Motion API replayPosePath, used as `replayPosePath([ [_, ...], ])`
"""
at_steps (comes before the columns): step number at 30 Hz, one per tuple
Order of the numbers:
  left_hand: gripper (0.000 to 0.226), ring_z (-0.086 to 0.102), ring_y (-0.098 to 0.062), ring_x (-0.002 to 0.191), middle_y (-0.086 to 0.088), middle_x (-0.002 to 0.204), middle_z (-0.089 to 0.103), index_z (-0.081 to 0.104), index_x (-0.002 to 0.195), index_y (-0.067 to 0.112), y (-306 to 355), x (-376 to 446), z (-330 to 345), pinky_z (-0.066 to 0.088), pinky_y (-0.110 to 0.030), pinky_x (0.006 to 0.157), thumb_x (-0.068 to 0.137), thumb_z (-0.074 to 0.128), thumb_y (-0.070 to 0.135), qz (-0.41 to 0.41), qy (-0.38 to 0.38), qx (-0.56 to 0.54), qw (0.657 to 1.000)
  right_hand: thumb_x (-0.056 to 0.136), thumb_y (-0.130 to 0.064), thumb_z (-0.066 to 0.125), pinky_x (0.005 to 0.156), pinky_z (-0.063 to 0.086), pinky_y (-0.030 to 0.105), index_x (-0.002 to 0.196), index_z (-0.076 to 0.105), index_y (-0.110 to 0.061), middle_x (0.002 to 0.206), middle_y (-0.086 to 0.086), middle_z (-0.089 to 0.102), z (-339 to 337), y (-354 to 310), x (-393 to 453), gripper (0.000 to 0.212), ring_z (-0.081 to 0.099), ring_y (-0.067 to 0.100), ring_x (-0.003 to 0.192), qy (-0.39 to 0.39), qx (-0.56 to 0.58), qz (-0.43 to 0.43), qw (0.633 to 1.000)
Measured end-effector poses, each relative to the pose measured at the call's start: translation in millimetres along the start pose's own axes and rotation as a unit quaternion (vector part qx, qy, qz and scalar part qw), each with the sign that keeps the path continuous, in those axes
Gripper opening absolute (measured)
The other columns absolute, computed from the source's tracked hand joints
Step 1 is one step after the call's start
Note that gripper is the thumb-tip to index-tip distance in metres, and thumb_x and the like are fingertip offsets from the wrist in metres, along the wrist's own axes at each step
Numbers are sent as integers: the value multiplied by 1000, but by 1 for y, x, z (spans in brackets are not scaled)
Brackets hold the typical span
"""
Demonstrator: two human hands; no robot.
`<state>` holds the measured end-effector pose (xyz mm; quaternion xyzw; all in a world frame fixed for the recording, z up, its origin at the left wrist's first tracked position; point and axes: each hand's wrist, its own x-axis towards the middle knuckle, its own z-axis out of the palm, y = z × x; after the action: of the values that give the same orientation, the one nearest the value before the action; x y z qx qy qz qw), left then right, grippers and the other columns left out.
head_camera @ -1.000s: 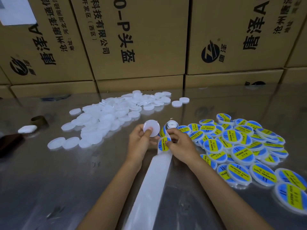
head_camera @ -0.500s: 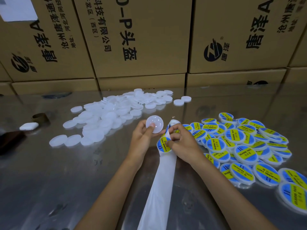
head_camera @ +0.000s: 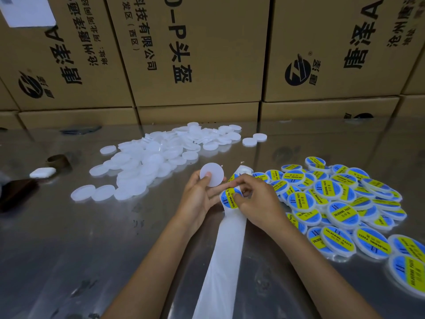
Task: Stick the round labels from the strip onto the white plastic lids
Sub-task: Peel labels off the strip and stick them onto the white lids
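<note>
The bare white backing of the strip (head_camera: 220, 268) runs from the bottom edge of the view up the shiny metal table (head_camera: 69, 249) to the 2 hands. The right hand (head_camera: 257, 201) has its fingers curled over the top of the strip, thumb and fingertips pinching a round blue-and-yellow label (head_camera: 230, 199) that reads "SOLDERING PASTE"; whether the label is partly lifted off the backing cannot be told. Just beside it, the left hand (head_camera: 197, 196) pinches 1 plain white lid (head_camera: 211, 174) with the thumb pressed on its face, holding it tilted up above the table and touching the right hand's fingertips. To the right lies a spread of labelled lids (head_camera: 340, 203), overlapping one another. Farther back and to the left sits a loose heap of unlabelled white lids (head_camera: 149, 162). At the far left rest a white earbud case (head_camera: 42, 172) and a brown tape core (head_camera: 57, 160). Stacked cardboard boxes (head_camera: 195, 54) wall off the back.
</note>
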<state>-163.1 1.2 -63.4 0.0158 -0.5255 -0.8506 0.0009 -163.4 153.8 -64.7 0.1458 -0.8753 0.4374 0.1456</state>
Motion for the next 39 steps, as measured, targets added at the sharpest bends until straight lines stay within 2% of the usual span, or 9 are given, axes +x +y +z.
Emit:
replayPosePath([
  [2,22,72,-31,105,-25,111,71,49,124,6,0,1,-1,60,-39,87,109,36,15,-1,7,-14,1000,85,-14,67,75,52,36,104,68,-23,75,-4,59,1,0,0,21,58,16,77,0,-31,-3,1000],
  [5,22,72,-38,102,-29,119,65,48,126,5,1,1,-2,61,-39,84,109,36,14,-11,16,-31,999,88,-24,64,84,49,37,113,63,-25,88,-1,60,4,1,-1,25,54,17,91,-14,-92,-3,996],
  [11,26,69,-41,108,-29,123,62,43,132,5,3,0,-2,55,-46,94,108,36,12,-34,22,-67,997,85,-22,67,87,44,34,107,65,-25,96,-6,56,6,2,-1,22,46,15,97,14,-97,-36,995],
  [14,26,72,-37,103,-30,127,60,43,133,4,4,-2,0,59,-43,89,109,36,12,-39,12,-71,997,83,-20,68,85,42,33,104,66,-25,99,-5,53,7,4,-2,22,46,18,99,35,-116,-59,991],
  [22,32,75,-27,90,-26,117,65,43,138,1,5,-4,1,62,-34,74,108,36,10,-45,25,-76,996,77,-13,71,77,42,32,87,64,-21,101,-2,53,7,4,1,15,46,18,97,77,-157,-143,974],
  [25,35,75,-26,88,-28,124,64,42,141,2,6,-4,1,61,-33,76,108,36,13,-39,36,-63,997,76,-11,69,79,40,30,82,61,-20,101,-5,54,6,1,0,14,44,14,97,61,-118,-148,980],
  [28,34,74,-31,98,-30,126,63,42,140,2,5,-3,0,62,-34,78,109,36,14,-32,39,-37,998,76,-8,65,77,41,30,80,56,-17,89,-9,55,4,-6,-4,12,44,10,89,32,-44,-144,988],
  [35,20,76,-26,86,-15,100,76,54,119,8,2,0,0,61,-32,70,108,40,15,-22,59,-2,998,80,-3,60,69,49,40,85,46,-18,80,4,57,-4,-17,-9,21,56,21,75,21,155,-45,987],
  [39,18,76,-25,88,-16,100,76,57,116,10,2,0,0,59,-35,82,106,43,16,7,92,34,995,82,1,63,61,43,29,84,45,-19,77,-5,56,-7,-19,-5,27,49,16,68,34,250,11,967],
])
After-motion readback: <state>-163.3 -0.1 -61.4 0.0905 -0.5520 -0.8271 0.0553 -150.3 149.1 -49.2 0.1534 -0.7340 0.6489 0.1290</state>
